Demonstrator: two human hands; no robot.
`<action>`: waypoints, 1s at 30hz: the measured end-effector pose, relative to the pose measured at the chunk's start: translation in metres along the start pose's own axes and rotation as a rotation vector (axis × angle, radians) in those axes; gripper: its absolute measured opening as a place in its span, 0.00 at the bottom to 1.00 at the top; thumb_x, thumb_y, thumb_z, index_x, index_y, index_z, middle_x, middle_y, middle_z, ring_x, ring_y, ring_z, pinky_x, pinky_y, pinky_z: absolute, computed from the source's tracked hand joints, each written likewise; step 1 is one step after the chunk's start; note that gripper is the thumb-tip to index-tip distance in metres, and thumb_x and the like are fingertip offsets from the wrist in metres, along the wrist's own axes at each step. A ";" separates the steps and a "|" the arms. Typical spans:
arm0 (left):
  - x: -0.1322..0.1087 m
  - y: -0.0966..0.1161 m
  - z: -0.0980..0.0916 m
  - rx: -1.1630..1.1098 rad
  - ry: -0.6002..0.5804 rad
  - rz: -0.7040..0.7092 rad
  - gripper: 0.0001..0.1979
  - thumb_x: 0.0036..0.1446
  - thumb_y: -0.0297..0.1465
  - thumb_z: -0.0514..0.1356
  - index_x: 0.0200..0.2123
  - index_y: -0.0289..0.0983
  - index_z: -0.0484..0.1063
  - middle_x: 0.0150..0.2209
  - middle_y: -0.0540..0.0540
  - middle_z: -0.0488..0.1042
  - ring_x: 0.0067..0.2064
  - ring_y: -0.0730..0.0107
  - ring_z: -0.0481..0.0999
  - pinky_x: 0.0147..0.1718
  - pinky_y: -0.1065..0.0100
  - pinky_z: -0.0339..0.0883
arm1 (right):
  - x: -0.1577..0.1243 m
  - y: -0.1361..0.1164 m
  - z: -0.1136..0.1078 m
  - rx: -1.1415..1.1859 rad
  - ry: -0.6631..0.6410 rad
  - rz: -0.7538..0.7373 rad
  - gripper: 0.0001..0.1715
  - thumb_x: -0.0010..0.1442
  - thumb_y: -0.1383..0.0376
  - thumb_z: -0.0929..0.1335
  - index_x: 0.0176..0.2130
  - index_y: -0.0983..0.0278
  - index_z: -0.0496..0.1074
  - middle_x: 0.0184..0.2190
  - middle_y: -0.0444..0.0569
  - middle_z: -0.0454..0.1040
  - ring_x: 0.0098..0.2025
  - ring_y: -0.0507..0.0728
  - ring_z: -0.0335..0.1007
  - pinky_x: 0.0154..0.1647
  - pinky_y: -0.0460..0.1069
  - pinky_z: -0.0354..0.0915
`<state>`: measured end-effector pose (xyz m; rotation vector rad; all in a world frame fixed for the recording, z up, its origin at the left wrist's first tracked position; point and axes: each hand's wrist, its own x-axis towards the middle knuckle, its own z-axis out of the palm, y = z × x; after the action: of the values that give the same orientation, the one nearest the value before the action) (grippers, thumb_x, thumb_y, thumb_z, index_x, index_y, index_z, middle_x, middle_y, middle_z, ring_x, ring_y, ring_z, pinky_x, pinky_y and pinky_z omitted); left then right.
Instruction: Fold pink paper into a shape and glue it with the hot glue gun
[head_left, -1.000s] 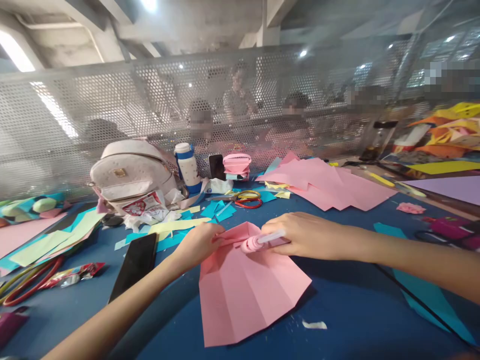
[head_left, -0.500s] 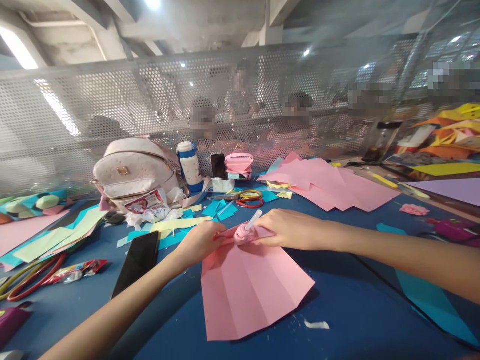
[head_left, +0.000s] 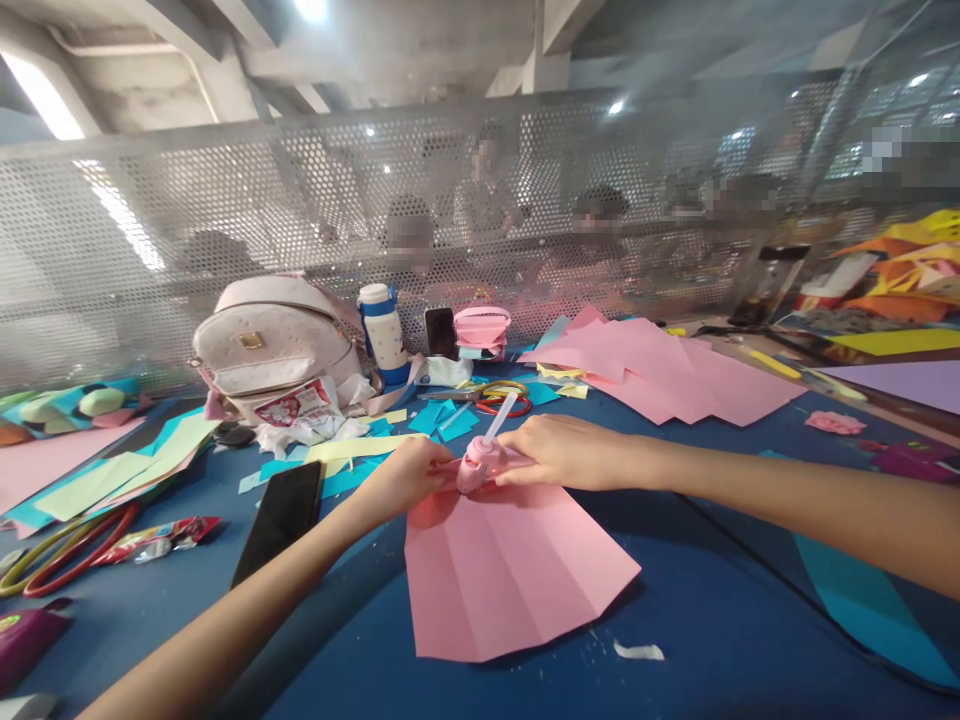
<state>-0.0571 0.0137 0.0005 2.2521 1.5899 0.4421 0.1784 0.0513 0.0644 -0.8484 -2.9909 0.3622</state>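
Note:
Near the middle of the table, a creased sheet of pink paper [head_left: 510, 580] spreads toward me. My left hand [head_left: 409, 472] pinches its far left edge, fingers closed. My right hand [head_left: 562, 452] is closed on a small pink glue gun [head_left: 478, 462], its body between my two hands. A translucent glue stick [head_left: 501, 418] pokes up out of the gun at a slant. The gun's front end sits low against the paper's far edge, and its tip is hidden. A black cord [head_left: 750, 545] runs from beneath my right forearm to the lower right.
Behind stand a pale backpack [head_left: 277, 335], a white-and-blue bottle [head_left: 384, 335] and a perforated metal screen [head_left: 315, 200]. Pink sheets [head_left: 660, 365] lie back right, scissors [head_left: 506, 395] behind my hands. A black phone [head_left: 281, 520] lies beside my left forearm, a white scrap [head_left: 637, 652] in front.
The glue gun has shifted slightly left along the paper's far edge and turned a little, with my right hand following. The sheet's near edge sits slightly higher in view.

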 end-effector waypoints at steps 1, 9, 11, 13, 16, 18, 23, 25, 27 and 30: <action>0.000 0.000 0.000 -0.003 0.000 0.000 0.15 0.52 0.33 0.57 0.17 0.36 0.58 0.19 0.55 0.52 0.25 0.75 0.51 0.24 0.70 0.43 | 0.000 0.000 0.001 -0.003 0.003 0.001 0.25 0.64 0.47 0.62 0.27 0.63 0.64 0.21 0.42 0.64 0.23 0.51 0.58 0.24 0.46 0.46; 0.001 -0.001 0.001 -0.019 -0.001 0.015 0.12 0.48 0.28 0.54 0.17 0.37 0.55 0.20 0.55 0.51 0.25 0.76 0.50 0.24 0.70 0.44 | 0.003 -0.005 0.001 -0.036 -0.016 -0.005 0.24 0.64 0.48 0.62 0.28 0.64 0.66 0.21 0.42 0.64 0.22 0.51 0.58 0.24 0.46 0.46; 0.001 -0.001 0.000 -0.022 -0.003 0.015 0.11 0.48 0.28 0.54 0.17 0.36 0.55 0.20 0.55 0.51 0.25 0.76 0.50 0.24 0.70 0.44 | 0.003 -0.006 0.000 -0.043 -0.024 -0.002 0.24 0.64 0.48 0.62 0.27 0.64 0.65 0.20 0.42 0.64 0.22 0.51 0.58 0.24 0.46 0.46; 0.001 0.000 0.000 -0.024 -0.005 0.016 0.12 0.48 0.28 0.54 0.17 0.36 0.55 0.20 0.55 0.50 0.25 0.76 0.50 0.24 0.70 0.44 | 0.003 -0.006 -0.001 -0.047 -0.031 0.002 0.25 0.64 0.48 0.62 0.27 0.64 0.65 0.20 0.42 0.64 0.22 0.51 0.58 0.24 0.46 0.46; 0.001 0.000 0.000 -0.025 -0.003 0.013 0.14 0.50 0.29 0.55 0.17 0.37 0.52 0.21 0.55 0.48 0.26 0.76 0.49 0.24 0.70 0.43 | 0.002 -0.005 -0.002 -0.042 -0.041 0.006 0.24 0.64 0.48 0.62 0.28 0.64 0.66 0.21 0.43 0.65 0.23 0.51 0.58 0.24 0.46 0.47; 0.001 0.000 0.000 -0.022 -0.002 0.009 0.15 0.51 0.31 0.55 0.17 0.37 0.52 0.20 0.55 0.48 0.25 0.76 0.48 0.24 0.70 0.43 | 0.000 -0.003 -0.002 -0.030 -0.043 0.009 0.24 0.64 0.48 0.62 0.28 0.64 0.66 0.22 0.43 0.65 0.23 0.51 0.59 0.24 0.46 0.48; 0.000 0.000 0.001 -0.001 0.001 0.002 0.15 0.52 0.32 0.56 0.18 0.37 0.55 0.19 0.55 0.51 0.25 0.76 0.51 0.24 0.69 0.43 | -0.005 0.000 -0.005 0.002 -0.042 0.002 0.25 0.64 0.47 0.63 0.28 0.64 0.65 0.23 0.43 0.67 0.25 0.51 0.61 0.25 0.46 0.48; 0.001 -0.001 0.001 0.009 0.006 0.001 0.16 0.53 0.32 0.56 0.18 0.37 0.54 0.19 0.55 0.51 0.25 0.75 0.50 0.24 0.69 0.42 | -0.007 0.001 -0.006 0.004 -0.051 0.002 0.26 0.64 0.46 0.62 0.28 0.64 0.66 0.23 0.43 0.67 0.25 0.52 0.61 0.25 0.47 0.48; 0.001 -0.002 0.001 0.018 0.012 -0.001 0.17 0.53 0.33 0.57 0.18 0.37 0.53 0.19 0.56 0.51 0.25 0.75 0.50 0.24 0.68 0.41 | -0.009 0.002 -0.007 -0.008 -0.062 0.006 0.26 0.64 0.46 0.62 0.28 0.64 0.67 0.23 0.44 0.68 0.25 0.52 0.61 0.25 0.47 0.49; 0.001 -0.002 0.001 0.028 0.019 0.000 0.17 0.53 0.31 0.57 0.18 0.37 0.51 0.19 0.56 0.50 0.25 0.75 0.49 0.24 0.68 0.40 | -0.012 0.004 -0.008 -0.044 -0.058 0.023 0.26 0.64 0.46 0.62 0.30 0.65 0.69 0.24 0.45 0.69 0.25 0.53 0.63 0.26 0.47 0.48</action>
<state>-0.0579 0.0154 -0.0008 2.2748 1.6156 0.4445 0.1914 0.0496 0.0722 -0.8913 -3.0562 0.3279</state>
